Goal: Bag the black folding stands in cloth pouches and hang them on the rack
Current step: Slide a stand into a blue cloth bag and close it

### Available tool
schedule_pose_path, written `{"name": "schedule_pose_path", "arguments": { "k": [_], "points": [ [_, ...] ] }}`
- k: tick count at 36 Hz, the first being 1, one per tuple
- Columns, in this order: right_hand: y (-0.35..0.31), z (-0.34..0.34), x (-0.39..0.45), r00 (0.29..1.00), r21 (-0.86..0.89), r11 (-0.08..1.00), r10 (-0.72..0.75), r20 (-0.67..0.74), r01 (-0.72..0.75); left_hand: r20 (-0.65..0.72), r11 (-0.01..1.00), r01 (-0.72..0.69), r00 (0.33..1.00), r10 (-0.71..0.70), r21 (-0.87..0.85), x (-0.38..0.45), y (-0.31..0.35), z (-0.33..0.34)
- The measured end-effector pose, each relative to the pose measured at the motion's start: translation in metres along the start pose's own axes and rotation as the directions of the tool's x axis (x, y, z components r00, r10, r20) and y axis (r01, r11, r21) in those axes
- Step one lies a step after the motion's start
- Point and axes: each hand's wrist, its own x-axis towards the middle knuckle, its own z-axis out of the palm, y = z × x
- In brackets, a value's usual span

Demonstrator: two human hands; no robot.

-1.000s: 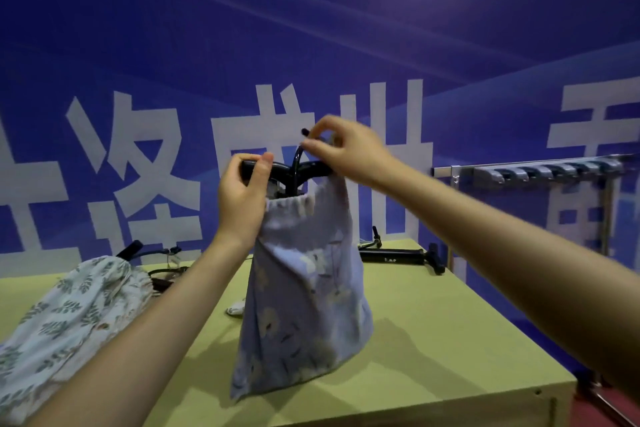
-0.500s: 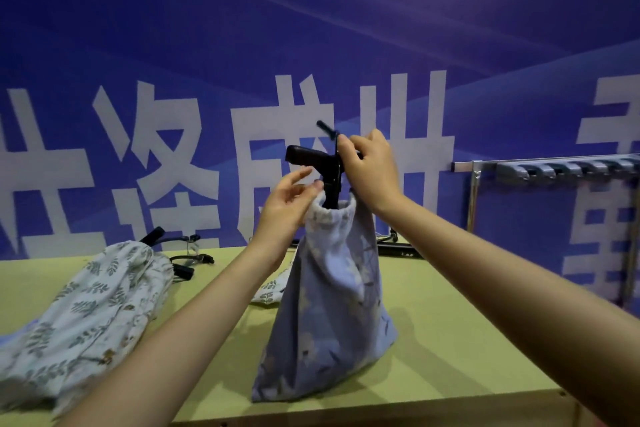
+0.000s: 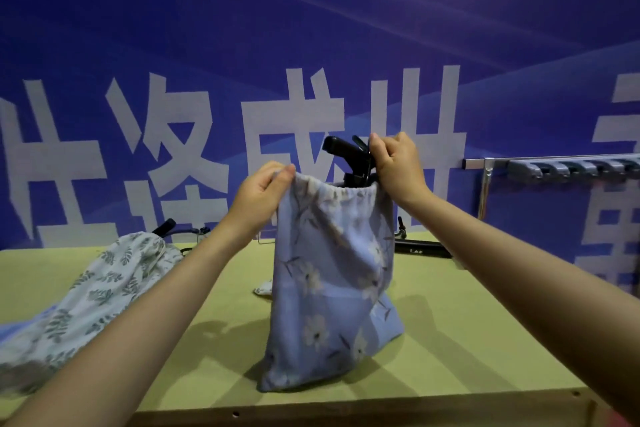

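Above the blue floral pouch [image 3: 332, 281], the black stand [image 3: 349, 158] pokes upright; left hand [image 3: 259, 196] pinches the rim, right hand [image 3: 398, 166] seemingly grips the stand, nearer the rack [image 3: 554, 166].

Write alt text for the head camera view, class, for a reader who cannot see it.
Two bare hands hold a blue floral pouch upright on a green table: the left hand pinches its rim while the right hand grips the black folding stand poking out. A leaf-print pouch lies left; an empty hook rack stands right.
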Motion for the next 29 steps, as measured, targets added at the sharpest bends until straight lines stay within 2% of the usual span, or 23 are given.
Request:
{"name": "schedule_pose_path", "arguments": {
  "k": [2,5,7,9,11,15,21,25,29],
  "points": [
    [0.001,0.003,0.002,1.000,-0.018,1.000,0.005,0.005,-0.004,0.047,0.994,-0.094,0.995,0.092,0.048,0.007,0.010,-0.007],
    [-0.001,0.004,0.003,1.000,-0.032,0.999,-0.013,0.004,0.013,0.250,0.944,-0.231,0.953,0.171,0.237,0.013,0.020,-0.017],
    [-0.001,0.002,0.001,1.000,-0.019,1.000,-0.021,0.005,0.021,0.362,0.951,-0.202,0.926,0.107,0.234,0.017,0.021,-0.025],
    [0.003,0.000,0.001,0.999,-0.016,0.999,-0.032,-0.006,0.032,0.406,0.971,-0.123,0.914,0.029,0.207,0.019,0.021,-0.030],
    [0.009,-0.003,0.001,1.000,-0.020,1.000,-0.019,-0.023,0.019,0.400,0.981,-0.080,0.916,0.004,0.174,0.019,0.020,-0.034],
    [0.012,-0.007,-0.002,1.000,-0.019,1.000,0.013,-0.017,-0.013,0.346,0.983,-0.140,0.934,0.091,0.120,0.015,0.022,-0.035],
    [0.008,-0.013,-0.001,1.000,-0.019,1.000,-0.015,0.008,0.015,0.250,0.991,-0.134,0.960,0.123,0.028,0.021,0.026,-0.033],
    [0.005,-0.021,0.004,0.997,-0.011,0.998,-0.069,0.030,0.069,0.182,0.989,0.001,0.983,0.025,-0.145,0.030,0.033,-0.032],
    [-0.005,-0.033,0.012,0.988,0.043,0.988,-0.153,0.025,0.152,0.139,0.946,0.109,0.988,-0.069,-0.306,0.039,0.033,-0.030]
  ]
}}
